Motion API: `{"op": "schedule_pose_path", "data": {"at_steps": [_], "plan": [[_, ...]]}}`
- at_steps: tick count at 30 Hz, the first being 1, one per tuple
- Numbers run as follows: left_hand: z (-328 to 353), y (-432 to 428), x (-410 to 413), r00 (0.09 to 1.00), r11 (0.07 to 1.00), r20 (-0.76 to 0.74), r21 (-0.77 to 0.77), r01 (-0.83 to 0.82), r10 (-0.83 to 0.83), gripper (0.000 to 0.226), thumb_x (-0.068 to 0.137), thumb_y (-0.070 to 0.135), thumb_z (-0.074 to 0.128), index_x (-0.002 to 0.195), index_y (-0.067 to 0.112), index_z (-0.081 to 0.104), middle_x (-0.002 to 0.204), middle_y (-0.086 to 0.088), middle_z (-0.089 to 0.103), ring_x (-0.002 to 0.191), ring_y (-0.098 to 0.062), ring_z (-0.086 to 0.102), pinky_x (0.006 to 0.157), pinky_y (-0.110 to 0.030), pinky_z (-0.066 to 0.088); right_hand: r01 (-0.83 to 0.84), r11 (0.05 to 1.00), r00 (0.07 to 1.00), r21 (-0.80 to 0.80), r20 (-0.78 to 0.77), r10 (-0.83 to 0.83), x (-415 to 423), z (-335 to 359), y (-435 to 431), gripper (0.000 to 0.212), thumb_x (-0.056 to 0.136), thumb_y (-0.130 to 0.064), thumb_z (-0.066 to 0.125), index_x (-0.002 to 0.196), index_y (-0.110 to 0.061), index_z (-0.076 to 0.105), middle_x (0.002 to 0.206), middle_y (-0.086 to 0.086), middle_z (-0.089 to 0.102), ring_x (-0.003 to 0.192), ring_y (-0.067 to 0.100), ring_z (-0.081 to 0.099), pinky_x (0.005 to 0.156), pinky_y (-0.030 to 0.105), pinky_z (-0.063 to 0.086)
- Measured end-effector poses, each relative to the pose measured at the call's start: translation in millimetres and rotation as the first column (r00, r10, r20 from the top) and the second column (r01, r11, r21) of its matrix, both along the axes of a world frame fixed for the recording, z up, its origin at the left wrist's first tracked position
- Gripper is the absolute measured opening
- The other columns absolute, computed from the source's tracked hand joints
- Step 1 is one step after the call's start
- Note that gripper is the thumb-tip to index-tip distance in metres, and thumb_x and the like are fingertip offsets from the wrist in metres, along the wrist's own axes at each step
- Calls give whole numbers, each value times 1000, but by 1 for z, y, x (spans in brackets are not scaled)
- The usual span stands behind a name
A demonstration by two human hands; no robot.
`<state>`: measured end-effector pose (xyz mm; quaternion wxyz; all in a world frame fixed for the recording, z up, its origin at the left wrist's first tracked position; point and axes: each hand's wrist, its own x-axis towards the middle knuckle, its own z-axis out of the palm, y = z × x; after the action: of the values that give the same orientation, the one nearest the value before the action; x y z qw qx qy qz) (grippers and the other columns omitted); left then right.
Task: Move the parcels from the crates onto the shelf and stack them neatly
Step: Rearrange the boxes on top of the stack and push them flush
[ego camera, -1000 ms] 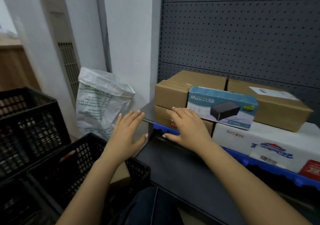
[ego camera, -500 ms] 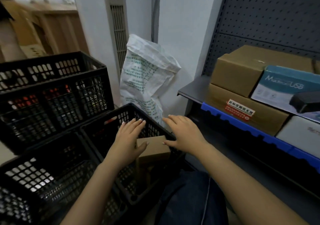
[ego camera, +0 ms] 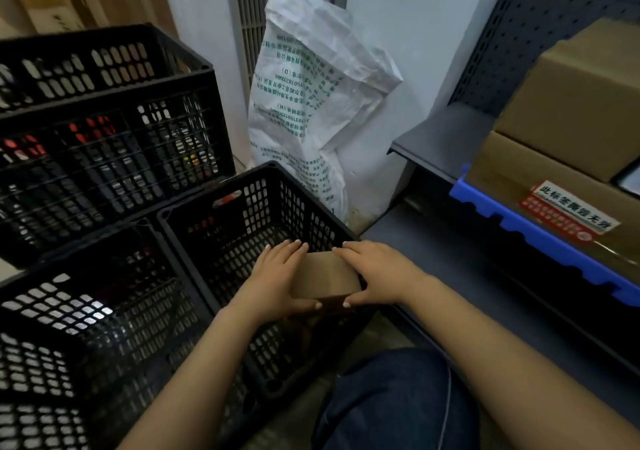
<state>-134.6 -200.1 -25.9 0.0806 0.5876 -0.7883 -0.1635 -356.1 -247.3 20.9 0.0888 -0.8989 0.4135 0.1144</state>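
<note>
A small brown cardboard parcel (ego camera: 323,274) stands inside the nearest black crate (ego camera: 242,207), against its right wall. My left hand (ego camera: 277,276) grips its left side, thumb under the near edge. My right hand (ego camera: 375,273) grips its right side, fingers over the top and thumb at the near edge. On the dark shelf (ego camera: 446,138) at the right, two brown boxes are stacked: a large one (ego camera: 581,103) on a lower one with a red label (ego camera: 540,179). Most of the shelf is out of frame.
A taller black crate (ego camera: 104,131) stands at the back left and another black crate (ego camera: 69,328) at the front left. A white woven sack (ego camera: 311,103) leans on the wall. A blue plastic tray edge (ego camera: 519,228) runs along the shelf. My knee (ego camera: 398,401) is below.
My hands left the boxes on the shelf, swung down to the left into the nearest crate and closed on the small brown parcel. The view turned from the shelf toward the crates.
</note>
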Motion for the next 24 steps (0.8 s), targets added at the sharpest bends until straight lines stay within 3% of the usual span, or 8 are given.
{"op": "schedule_pose_path", "data": {"at_steps": [4, 9, 15, 24], "plan": [[-12, -11, -3, 999, 999, 36, 53, 14, -16, 109, 70, 63, 66, 151, 22, 7, 156, 3, 14, 143, -17, 9, 118, -44, -2, -11, 999, 1000, 40, 8, 11, -3, -14, -8, 92, 73, -59, 70, 146, -22, 27, 152, 4, 29, 132, 24, 35, 108, 37, 30], [-17, -11, 0, 996, 998, -70, 29, -61, 63, 111, 61, 64, 71, 149, 25, 17, 139, 5, 28, 128, -15, 21, 112, -37, 24, -9, 999, 999, 44, 37, 7, -3, -25, -13, 88, 78, -51, 69, 148, -24, 23, 157, 3, 17, 135, 26, 32, 108, 37, 30], [-13, 3, 27, 929, 928, -128, -99, -359, 346, 108, 62, 59, 75, 148, 22, 20, 131, 2, 30, 121, -18, 21, 105, -38, 32, 49, 993, 994, 103, 95, -59, 7, -37, -17, 95, 83, -48, 66, 153, -23, 6, 159, 3, 11, 141, 24, 24, 111, 36, 28], [-30, 13, 43, 818, 809, -98, -123, -575, 566, 103, 63, 57, 75, 146, 22, 25, 125, -5, 32, 113, -24, 25, 98, -41, 36, -4, 977, 996, 213, 85, -15, 36, -77, -17, 91, 82, -58, 62, 152, -25, 14, 157, 3, 16, 140, 25, 25, 111, 39, 31]]}}
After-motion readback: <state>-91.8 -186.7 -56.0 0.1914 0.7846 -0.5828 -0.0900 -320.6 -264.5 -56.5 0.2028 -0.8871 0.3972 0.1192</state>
